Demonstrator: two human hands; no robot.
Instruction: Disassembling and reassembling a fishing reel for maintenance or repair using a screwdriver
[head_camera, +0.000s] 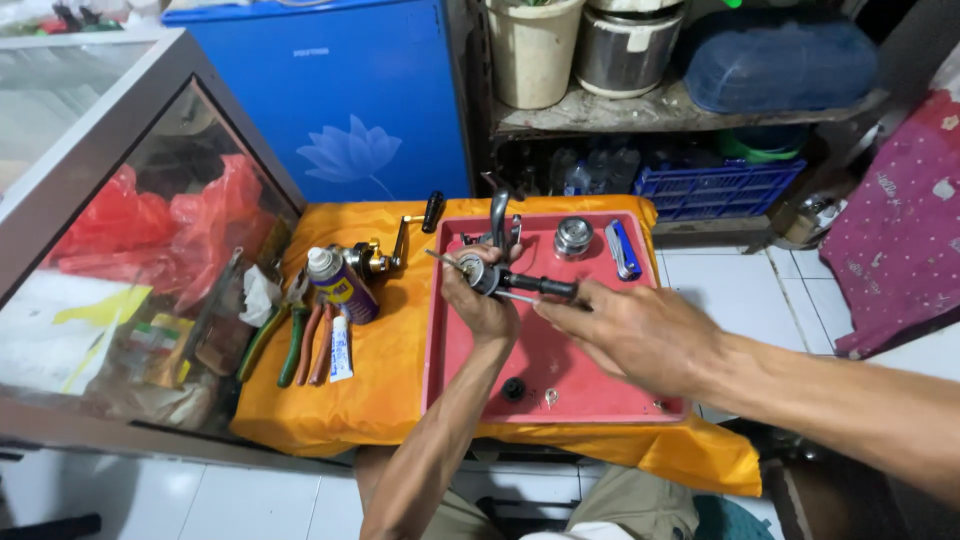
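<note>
Two hands over red tray (560, 385): left hand (482, 300) clasps small metal reel part (472, 268) at tray's 11 o'clock, right hand (625, 325) grips black-handled screwdriver (535, 286) into it; slipped tip could scatter loose pieces at 6 o'clock.

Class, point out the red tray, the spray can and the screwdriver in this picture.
red tray (560, 385), head view, bare floor of the tray.
spray can (342, 287), head view, middle of its body.
screwdriver (540, 286), head view, black handle.
</note>
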